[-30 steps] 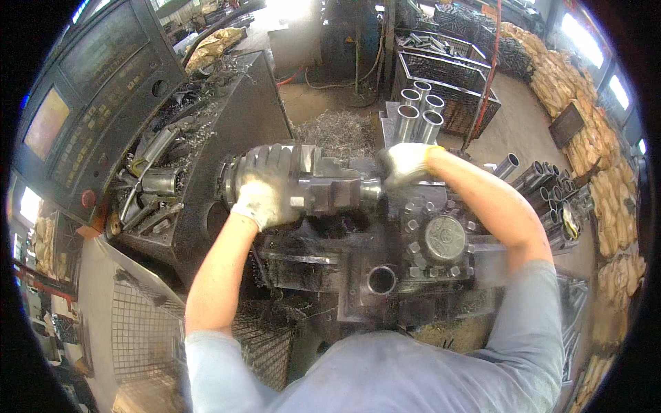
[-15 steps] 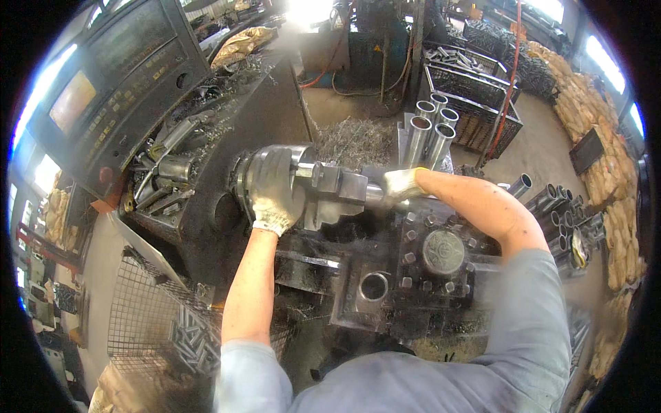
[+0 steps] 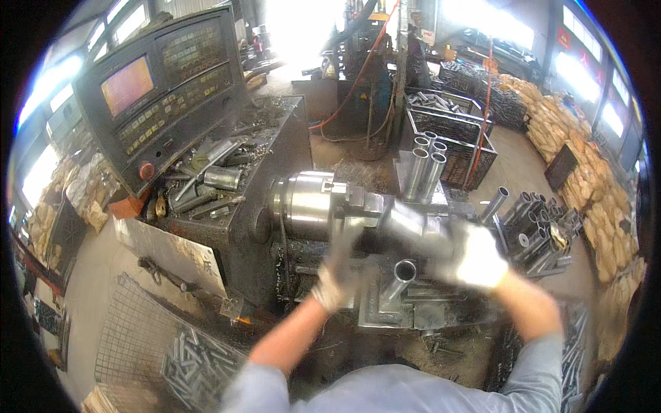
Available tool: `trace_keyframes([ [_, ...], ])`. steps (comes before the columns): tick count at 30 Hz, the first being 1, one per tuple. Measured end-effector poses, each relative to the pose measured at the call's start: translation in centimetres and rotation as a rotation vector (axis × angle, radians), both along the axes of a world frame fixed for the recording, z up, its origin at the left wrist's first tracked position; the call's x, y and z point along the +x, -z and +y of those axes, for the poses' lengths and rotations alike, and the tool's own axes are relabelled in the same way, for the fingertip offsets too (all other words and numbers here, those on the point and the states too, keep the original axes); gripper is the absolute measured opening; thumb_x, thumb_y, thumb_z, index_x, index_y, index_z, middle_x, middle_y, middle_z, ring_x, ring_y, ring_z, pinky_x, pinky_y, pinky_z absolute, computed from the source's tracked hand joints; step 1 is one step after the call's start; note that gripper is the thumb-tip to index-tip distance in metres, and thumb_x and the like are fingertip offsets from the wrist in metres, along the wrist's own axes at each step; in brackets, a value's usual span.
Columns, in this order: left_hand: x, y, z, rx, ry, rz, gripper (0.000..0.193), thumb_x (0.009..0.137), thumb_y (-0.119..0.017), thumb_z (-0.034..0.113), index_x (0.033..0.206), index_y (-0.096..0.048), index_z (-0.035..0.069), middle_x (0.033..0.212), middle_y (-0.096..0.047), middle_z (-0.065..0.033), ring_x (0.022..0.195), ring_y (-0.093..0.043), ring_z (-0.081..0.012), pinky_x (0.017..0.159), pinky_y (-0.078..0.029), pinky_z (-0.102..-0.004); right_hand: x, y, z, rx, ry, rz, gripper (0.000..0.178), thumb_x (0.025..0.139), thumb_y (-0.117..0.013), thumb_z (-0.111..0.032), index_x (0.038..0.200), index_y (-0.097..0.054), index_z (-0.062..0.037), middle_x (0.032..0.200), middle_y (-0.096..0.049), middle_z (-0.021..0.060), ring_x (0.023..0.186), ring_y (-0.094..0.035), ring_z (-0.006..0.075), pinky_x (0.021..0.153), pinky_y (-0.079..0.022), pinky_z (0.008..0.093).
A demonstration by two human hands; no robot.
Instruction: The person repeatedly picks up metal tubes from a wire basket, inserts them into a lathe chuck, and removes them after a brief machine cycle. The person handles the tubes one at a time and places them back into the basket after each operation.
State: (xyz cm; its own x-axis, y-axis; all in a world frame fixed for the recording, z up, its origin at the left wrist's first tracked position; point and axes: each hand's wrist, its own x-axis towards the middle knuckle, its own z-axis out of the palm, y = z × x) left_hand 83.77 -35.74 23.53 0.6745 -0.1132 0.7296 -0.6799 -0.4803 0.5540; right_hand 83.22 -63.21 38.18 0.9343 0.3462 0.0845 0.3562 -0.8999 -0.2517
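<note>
The lathe chuck [image 3: 310,206] is a shiny steel cylinder with stepped jaws [image 3: 358,203] on its right face. Just right of the jaws, a bright metal tube [image 3: 407,224] appears tilted and smeared by motion. Wrapped around its right end is my right hand [image 3: 478,258], in a white glove, also blurred. My left hand [image 3: 337,272], gloved and darkened at the fingers, is just below the jaws. Its fingers point upward but are too smeared to show their grip. A short tube [image 3: 401,279] stands on the machine in front of the blurred one.
The control panel [image 3: 162,89] with a red button stands at left. Tools and loose parts [image 3: 206,179] lie on the headstock. Several upright tubes [image 3: 425,165] stand behind the chuck, with more tubes [image 3: 540,220] at right. A mesh basket [image 3: 134,337] holds small parts at lower left.
My left hand has come off the chuck, toward me and to the right. My right hand has moved right and nearer, with the tube now showing beside it. The view has shifted.
</note>
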Motion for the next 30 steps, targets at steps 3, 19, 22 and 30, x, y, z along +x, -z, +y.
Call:
trace_keyframes([
  [3,-7.6,4.4,-5.7,-0.543,0.235,0.33,0.08,0.086,-0.085,0.031,0.151,-0.049,-0.001,0.142,-0.061,-0.022,0.13,-0.062,-0.0327,0.109,-0.053,-0.0454,-5.8,6.7,2.0,0.323,-0.218,0.37,0.097,0.071,-0.09,-0.049,0.143,-0.055,0.0059,0.108,-0.075,0.0224,0.094,-0.077,0.0335,0.084,-0.063,0.043],
  [19,-10.7,15.2,-4.1,-1.851,0.386,1.24,0.038,0.105,-0.056,0.041,0.121,-0.068,0.008,0.11,-0.075,-0.0138,0.1,-0.072,-0.0322,0.094,-0.059,-0.0498,-8.6,27.9,-1.3,0.725,-0.235,0.698,0.053,0.078,-0.086,-0.026,0.121,-0.07,0.0014,0.099,-0.078,0.0128,0.085,-0.075,0.0203,0.082,-0.062,0.0344],
  [22,-11.6,14.8,-2.8,-1.593,0.314,1.302,0.041,0.107,-0.059,0.043,0.129,-0.066,0.009,0.116,-0.075,-0.0112,0.104,-0.073,-0.0271,0.095,-0.06,-0.0442,-8.2,23.4,-2.3,0.805,-0.187,0.911,0.045,0.076,-0.087,-0.022,0.112,-0.072,-0.0007,0.101,-0.078,0.014,0.087,-0.076,0.0219,0.083,-0.062,0.0341],
  [30,-4.5,8.6,-9.3,-0.272,-0.054,0.66,0.086,0.073,-0.097,0.013,0.147,-0.053,0.005,0.117,-0.073,-0.0113,0.108,-0.072,-0.0268,0.098,-0.06,-0.0422,-7.4,22.8,-8.9,0.747,0.252,0.393,0.026,0.084,-0.083,-0.017,0.105,-0.072,-0.0054,0.092,-0.077,0.0106,0.081,-0.076,0.023,0.076,-0.062,0.0349],
])
